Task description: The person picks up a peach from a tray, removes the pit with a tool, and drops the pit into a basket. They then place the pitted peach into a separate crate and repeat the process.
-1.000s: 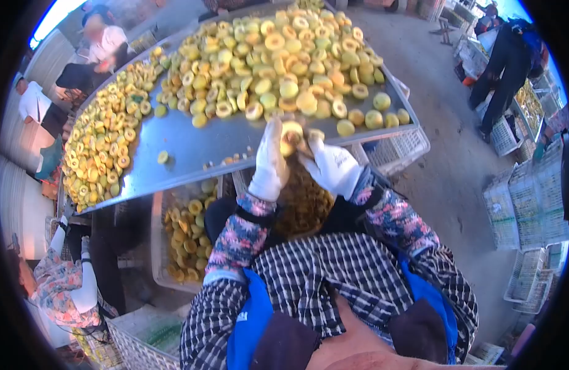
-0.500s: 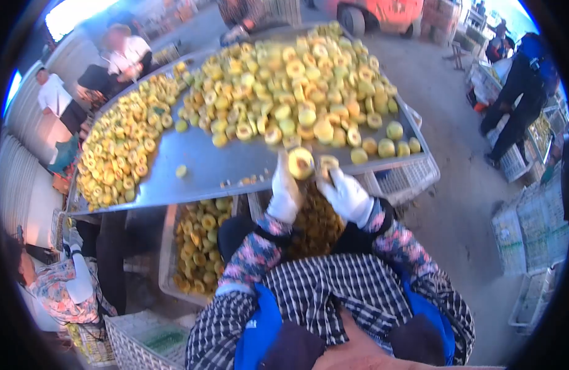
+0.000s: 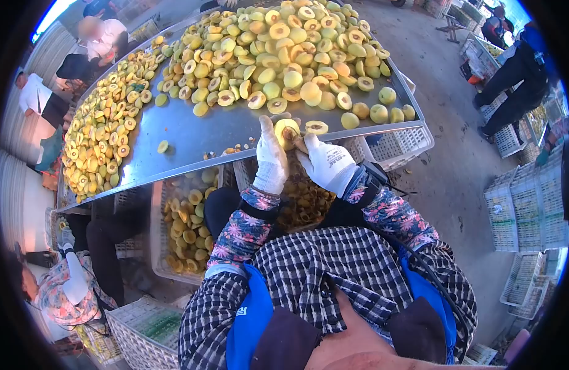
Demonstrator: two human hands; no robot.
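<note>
My left hand (image 3: pixel 272 161), in a white glove, holds a yellow peach half (image 3: pixel 287 132) with its brown centre facing up. The gloved fingers of my right hand (image 3: pixel 329 164) are closed against that half's right side. Another cut peach half (image 3: pixel 316 127) shows at the tips of my right fingers, seemingly held by them. Whether a small tool is in that hand is hidden. Both hands are above the near edge of a metal table (image 3: pixel 192 132), where a big heap of peach halves (image 3: pixel 284 55) lies just beyond them.
A second pile of peach halves (image 3: pixel 105 123) lies at the table's left. Below are a crate of halves (image 3: pixel 189 228) and a container of brown scraps (image 3: pixel 306 203) between my knees. White crates (image 3: pixel 525 209) stand at right. Several people are around, one standing at right (image 3: pixel 512 86).
The view has shifted, so the table sits higher in frame. My hands have come closer together, and my right fingers now touch the peach half in my left hand.
</note>
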